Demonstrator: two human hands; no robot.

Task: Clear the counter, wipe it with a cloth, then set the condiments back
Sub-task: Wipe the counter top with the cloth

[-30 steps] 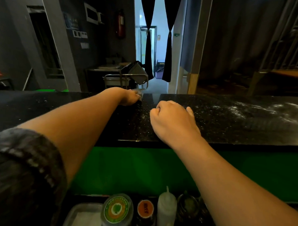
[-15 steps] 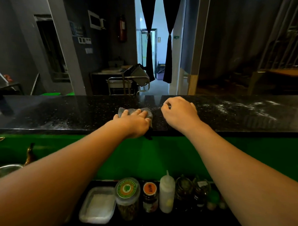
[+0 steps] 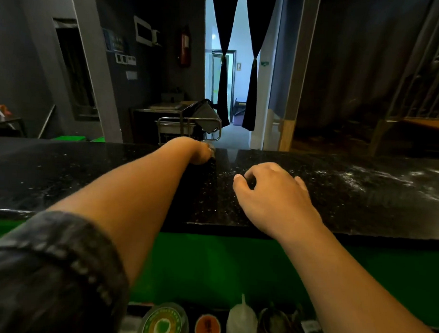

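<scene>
The black speckled counter (image 3: 88, 181) runs across the view. My left hand (image 3: 201, 152) is stretched to the counter's far edge and grips a grey cloth (image 3: 211, 148), of which only a sliver shows past the knuckles. My right hand (image 3: 272, 195) rests on the counter near the middle, fingers loosely bent, holding nothing. On a lower shelf under the front edge stand the condiments: a green-lidded jar (image 3: 162, 323), an orange-lidded jar (image 3: 207, 328), a white squeeze bottle (image 3: 241, 321) and dark jars (image 3: 274, 325).
White smears (image 3: 387, 177) cover the counter's right part. A green panel (image 3: 210, 265) drops below the front edge. Beyond the counter stand a metal cart (image 3: 190, 125) and a curtained doorway (image 3: 238, 67).
My left hand has pushed the cloth from the counter's near side out to its far edge. My right hand has slid back toward me and loosened. My view has moved closer.
</scene>
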